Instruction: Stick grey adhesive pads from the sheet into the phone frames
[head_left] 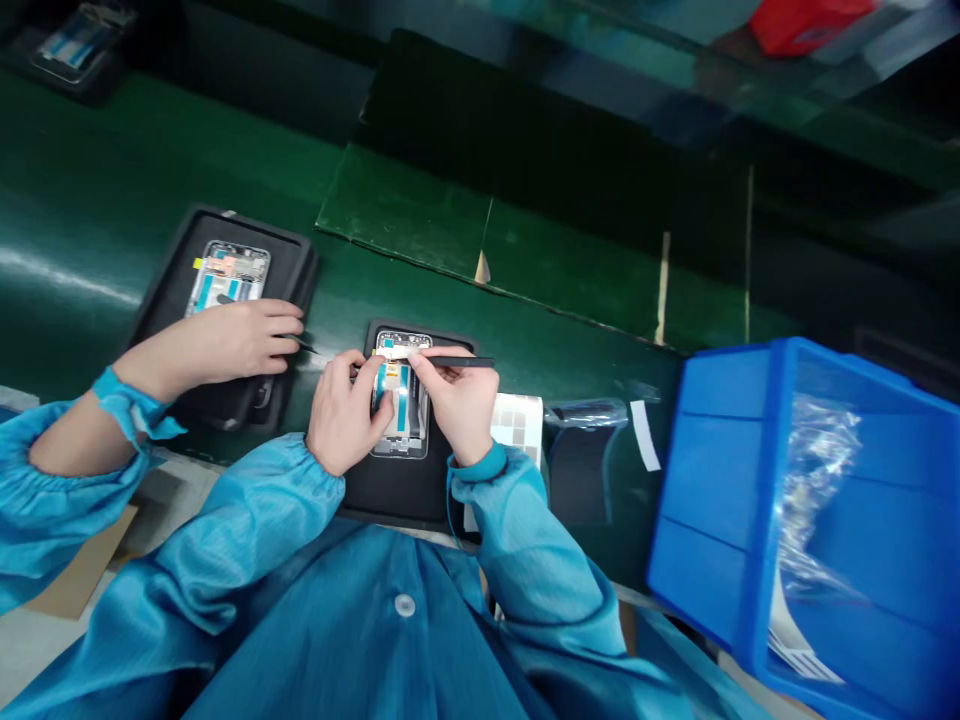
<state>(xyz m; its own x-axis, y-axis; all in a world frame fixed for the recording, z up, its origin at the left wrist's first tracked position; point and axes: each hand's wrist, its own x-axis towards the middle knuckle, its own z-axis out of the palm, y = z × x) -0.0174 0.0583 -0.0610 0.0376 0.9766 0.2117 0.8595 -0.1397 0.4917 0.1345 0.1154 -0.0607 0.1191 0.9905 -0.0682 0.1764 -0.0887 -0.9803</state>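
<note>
An opened phone (412,412) lies on a black foam tray (360,492) in front of me, its inner parts, blue strips and metal frame exposed. My left hand (346,412) grips the phone at its left edge, thumb and index fingertip touching its surface. A slim black stick-like tool (469,361) is pinched in my right hand (461,400) over the phone's upper part. Its back end points right. My fingers hide its front end, so I cannot tell if it touches the phone.
At left, a co-worker's hand (225,340) reaches over another opened phone (232,265) on stacked black trays (169,290). A printed sheet (517,425), a clear plastic pouch (581,470) and a white strip (645,436) lie right. A blue bin (712,500) stands beyond, holding plastic wrap (814,480).
</note>
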